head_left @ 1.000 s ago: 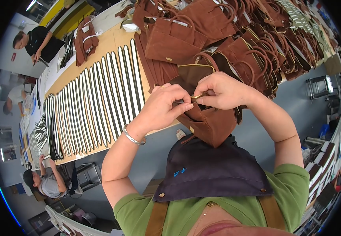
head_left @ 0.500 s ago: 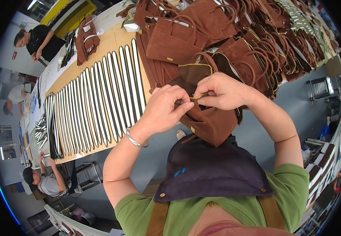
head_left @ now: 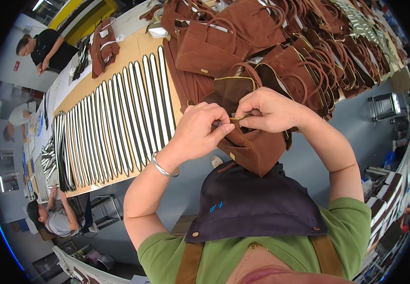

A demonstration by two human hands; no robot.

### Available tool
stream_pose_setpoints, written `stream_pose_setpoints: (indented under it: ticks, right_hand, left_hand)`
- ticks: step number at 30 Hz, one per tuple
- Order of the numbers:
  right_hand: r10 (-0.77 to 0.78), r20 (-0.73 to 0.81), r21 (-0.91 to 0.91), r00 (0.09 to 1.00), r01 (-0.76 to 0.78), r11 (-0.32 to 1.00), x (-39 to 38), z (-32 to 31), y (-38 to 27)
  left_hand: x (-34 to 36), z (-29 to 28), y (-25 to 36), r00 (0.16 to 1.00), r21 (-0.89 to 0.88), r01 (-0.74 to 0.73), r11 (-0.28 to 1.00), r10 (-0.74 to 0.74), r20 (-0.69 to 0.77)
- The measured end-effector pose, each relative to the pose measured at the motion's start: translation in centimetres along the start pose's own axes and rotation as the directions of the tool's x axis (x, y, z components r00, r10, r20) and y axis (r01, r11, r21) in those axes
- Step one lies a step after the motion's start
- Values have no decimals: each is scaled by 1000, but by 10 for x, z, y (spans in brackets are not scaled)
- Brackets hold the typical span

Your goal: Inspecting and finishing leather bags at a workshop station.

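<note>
A brown handbag [head_left: 259, 149] hangs over the table's near edge in front of me, its dark lining showing at the top. Along its opening runs a brass-toothed zipper [head_left: 237, 119]. My left hand [head_left: 201, 124] pinches one stretch of the zipper between thumb and fingers. Close beside it, my right hand [head_left: 269, 111] is closed in a pinch on the same zipper. A short curved length of teeth shows between the two hands; the rest is hidden behind my fingers.
Finished-looking brown handbags [head_left: 214, 47] crowd the table's right side. Black-and-white strips [head_left: 115, 123] lie in a row on the tan board [head_left: 141, 45] at left. Co-workers stand along the left, one [head_left: 60, 217] near the strips. A metal stool [head_left: 385, 106] stands at right.
My right hand has shifted very slightly right, and a little more of the zipper shows between my hands. The co-worker at lower left has moved their hands.
</note>
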State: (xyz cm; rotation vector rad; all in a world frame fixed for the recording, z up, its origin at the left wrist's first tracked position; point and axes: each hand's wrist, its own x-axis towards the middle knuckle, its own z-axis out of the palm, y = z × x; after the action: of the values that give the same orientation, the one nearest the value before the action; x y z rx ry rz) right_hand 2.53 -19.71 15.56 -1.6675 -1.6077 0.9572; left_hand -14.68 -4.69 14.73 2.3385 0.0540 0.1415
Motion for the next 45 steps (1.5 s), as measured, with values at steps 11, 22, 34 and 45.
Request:
stream_pose_setpoints:
  ticks: [11, 22, 34, 45]
  right_hand:
    - [34, 22, -53, 999, -33, 998, -1, -4, -7]
    - [-8, 30, -70, 1000, 10, 997, -3, -6, -13]
    - [-36, -11, -51, 999, 36, 998, -4, 1, -9]
    - [-44, -4, 125, 999, 44, 991, -5, 6, 1]
  left_hand:
    - [0, 4, 2, 997, 7, 74, 997, -74, 36]
    - [-3, 6, 6, 999, 7, 32, 999, -32, -14]
    - [-8, 17, 6, 994, 44, 18, 999, -13, -109]
    - [-9, 4, 1, 997, -129, 72, 989, -72, 5]
